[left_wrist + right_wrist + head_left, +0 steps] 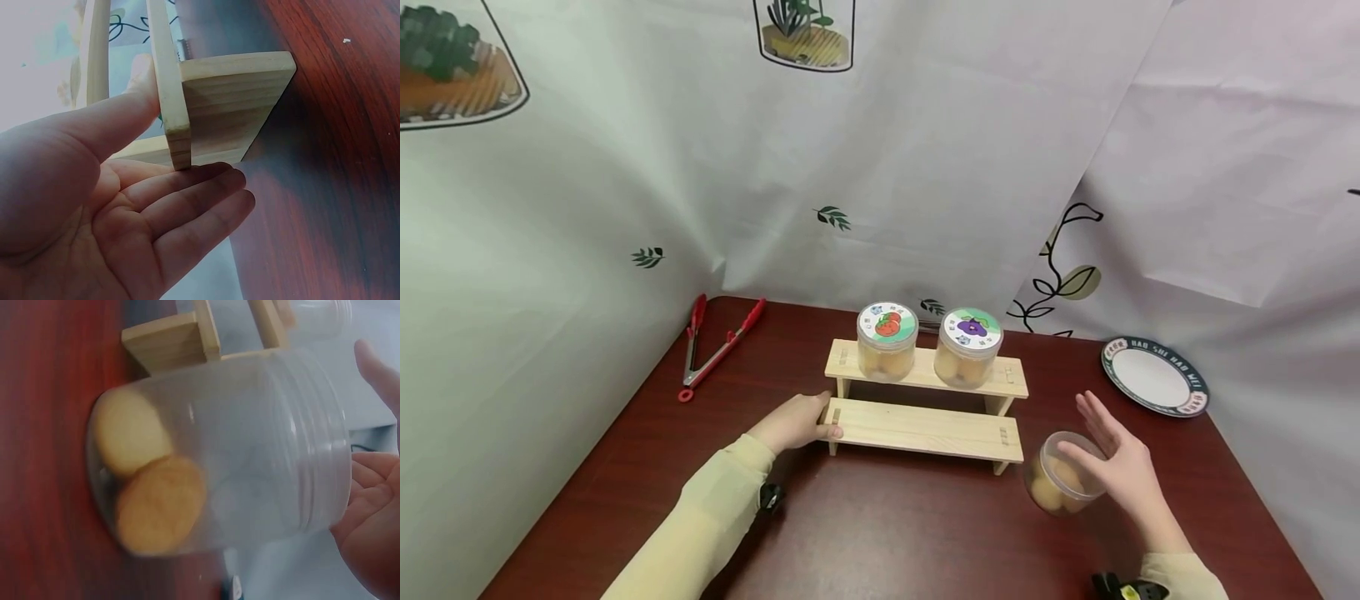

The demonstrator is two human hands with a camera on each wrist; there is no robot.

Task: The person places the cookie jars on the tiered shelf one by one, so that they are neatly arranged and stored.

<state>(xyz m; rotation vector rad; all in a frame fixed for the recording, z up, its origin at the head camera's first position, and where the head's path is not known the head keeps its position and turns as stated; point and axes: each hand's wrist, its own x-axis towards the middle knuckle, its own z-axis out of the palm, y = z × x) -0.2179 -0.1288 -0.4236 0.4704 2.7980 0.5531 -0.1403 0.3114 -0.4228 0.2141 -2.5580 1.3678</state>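
Note:
My left hand [799, 423] holds the left end of the lower plank of a two-step wooden rack [925, 427]. In the left wrist view, its thumb [134, 103] lies over one face of the plank, with the fingers [200, 212] against the other side. A clear plastic jar without a lid [1060, 475] stands right of the rack, with several round yellowish cookies [159, 503] at its bottom. Close beside its rim, my right hand [1123, 471] is spread, thumb apart from the fingers; whether it touches the jar, I cannot tell.
On the rack's upper step stand two lidded jars, one with a red fruit picture [887, 342], one with a purple vegetable picture [968, 350]. Red-handled tongs [718, 350] lie at the back left. A dark-rimmed white plate [1153, 377] is at the back right, near the curtain [925, 167].

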